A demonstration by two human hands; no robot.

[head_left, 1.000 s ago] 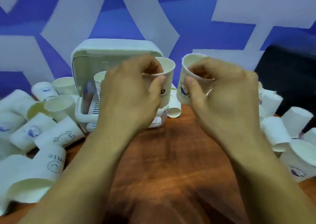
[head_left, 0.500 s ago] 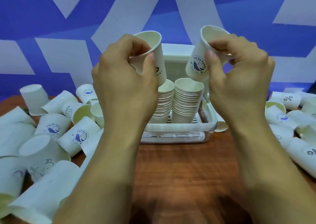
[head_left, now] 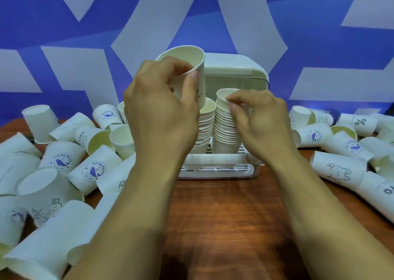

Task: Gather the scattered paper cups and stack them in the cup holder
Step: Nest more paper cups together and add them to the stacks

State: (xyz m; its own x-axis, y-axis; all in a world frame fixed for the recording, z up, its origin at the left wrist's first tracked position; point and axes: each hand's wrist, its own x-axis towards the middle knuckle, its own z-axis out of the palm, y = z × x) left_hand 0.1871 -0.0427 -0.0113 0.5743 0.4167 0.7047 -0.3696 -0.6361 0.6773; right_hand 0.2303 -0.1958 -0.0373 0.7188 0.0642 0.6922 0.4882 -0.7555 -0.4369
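Blue wall w/ pale grey shapes fills the back. Brown wood table runs below it, bare down the middle btwn the forearms. Loose paper cups lie in heaps on both sides: left heap mostly on their sides, some w/ whale print, some w/ bear print; right heap the same, plus a couple w/ a % mark. Neither heap is btwn the hands and the holder.

White cup holder sits at the far-centre of the table, lid up at the back, slatted tray in front. Two nested stacks stand upright in it, side by side and touching: left stack and right stack; the right one is a bit taller.

Left hand grips a single cup by its rim and wall, thumb on the near side, mouth up and tilted toward the camera. It hangs just above the left stack, base close to the stack's open mouth, not yet seated. Right hand pinches the rim of the top cup on the right stack, thumb and forefinger closed on it, other fingers curled.

Vs 0.5 s ago: right hand was up level w/ the left, holding a whale-print cup in the air; now it's down at the right stack. Left hand's cup is lower, nearer its stack.
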